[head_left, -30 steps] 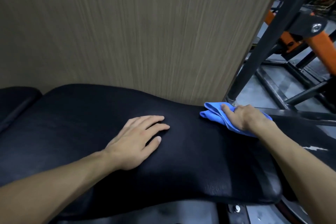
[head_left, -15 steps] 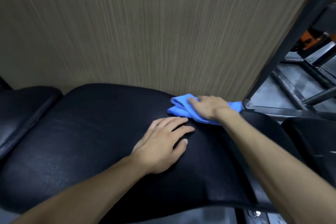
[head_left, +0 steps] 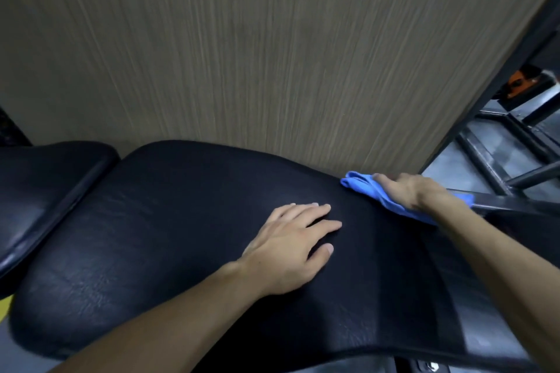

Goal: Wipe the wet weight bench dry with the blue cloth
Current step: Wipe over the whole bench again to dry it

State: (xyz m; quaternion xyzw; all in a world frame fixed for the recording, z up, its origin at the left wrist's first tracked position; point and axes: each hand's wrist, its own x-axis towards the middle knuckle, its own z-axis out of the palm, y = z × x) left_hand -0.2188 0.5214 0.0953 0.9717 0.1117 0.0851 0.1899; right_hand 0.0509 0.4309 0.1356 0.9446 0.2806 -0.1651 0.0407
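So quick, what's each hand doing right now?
Left hand: open, flat on the black bench pad, holding nothing.
Right hand: pressing the blue cloth onto the pad's far edge; grip cannot be told.

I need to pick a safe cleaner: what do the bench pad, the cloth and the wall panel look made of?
Bench pad: probably black vinyl or leather, with creased grain and a soft sheen. Blue cloth: soft, bunched folds, likely microfibre. Wall panel: matte wood-grain surface with fine vertical streaks, perhaps laminate.
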